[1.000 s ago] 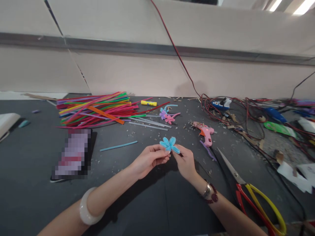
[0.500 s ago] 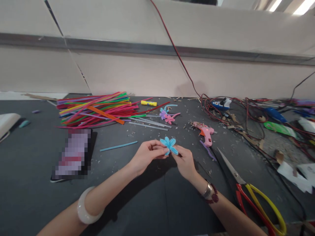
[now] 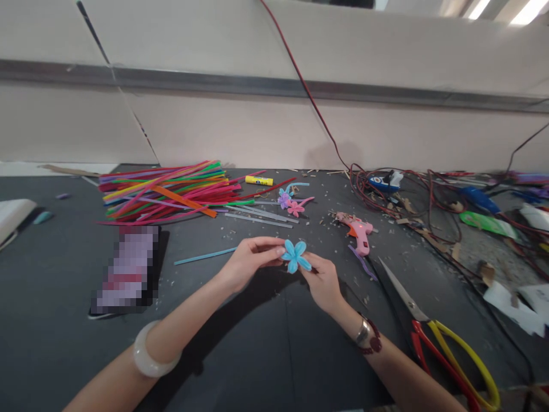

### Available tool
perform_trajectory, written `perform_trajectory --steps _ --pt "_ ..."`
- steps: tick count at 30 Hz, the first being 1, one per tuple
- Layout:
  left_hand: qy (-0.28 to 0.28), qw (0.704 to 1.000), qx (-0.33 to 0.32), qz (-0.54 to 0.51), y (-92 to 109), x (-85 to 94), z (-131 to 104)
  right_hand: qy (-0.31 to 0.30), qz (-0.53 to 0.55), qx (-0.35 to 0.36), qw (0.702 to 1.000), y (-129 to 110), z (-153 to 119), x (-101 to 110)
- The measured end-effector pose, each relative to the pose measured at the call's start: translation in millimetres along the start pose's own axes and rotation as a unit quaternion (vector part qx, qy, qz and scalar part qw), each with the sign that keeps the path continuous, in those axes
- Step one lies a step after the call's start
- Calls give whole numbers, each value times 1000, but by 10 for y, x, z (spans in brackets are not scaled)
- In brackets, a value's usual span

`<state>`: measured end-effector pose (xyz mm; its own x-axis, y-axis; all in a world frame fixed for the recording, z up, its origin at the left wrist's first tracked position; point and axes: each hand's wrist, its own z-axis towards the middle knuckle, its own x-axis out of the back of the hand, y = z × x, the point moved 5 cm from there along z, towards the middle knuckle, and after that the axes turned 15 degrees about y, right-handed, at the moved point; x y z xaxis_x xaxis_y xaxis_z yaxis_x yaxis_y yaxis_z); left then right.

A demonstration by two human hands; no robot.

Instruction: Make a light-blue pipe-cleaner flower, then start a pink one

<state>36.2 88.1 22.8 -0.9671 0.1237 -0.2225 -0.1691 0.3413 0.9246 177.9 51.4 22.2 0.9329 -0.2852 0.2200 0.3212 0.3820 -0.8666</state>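
A light blue pipe-cleaner flower [image 3: 295, 256] with several looped petals is held up between my two hands over the dark table. My left hand [image 3: 251, 260] pinches it from the left, thumb and fingers at a left petal. From the right, my right hand [image 3: 321, 280] grips it, with the fingertips partly hidden behind the petals. A single blue pipe cleaner [image 3: 203, 256] lies to the left of my left hand. Beyond the hands lie a pink pipe-cleaner flower [image 3: 295, 208], a purple one [image 3: 284, 199] and a small blue one [image 3: 286, 192].
A heap of coloured pipe cleaners [image 3: 171, 191] lies at the back left, near a glue stick [image 3: 259, 181]. To the right are a pink glue gun [image 3: 361, 232], large scissors [image 3: 422, 317] and tangled red cords [image 3: 364, 191]. A phone [image 3: 126, 269] lies at left.
My left thumb and fingers have shifted slightly up and left, from the flower's lower petals to its left side. More of the flower shows now. My right hand has barely moved.
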Motion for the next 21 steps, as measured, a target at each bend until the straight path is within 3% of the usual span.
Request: perform_trajectory --steps 14,21 --pt "85 995 -16 -42 -19 1 -34 -13 10 17 1000 -17 -19 -10" --pt "123 988 -87 -35 -50 -45 -102 -10 7 7 1000 16 -26 -10"
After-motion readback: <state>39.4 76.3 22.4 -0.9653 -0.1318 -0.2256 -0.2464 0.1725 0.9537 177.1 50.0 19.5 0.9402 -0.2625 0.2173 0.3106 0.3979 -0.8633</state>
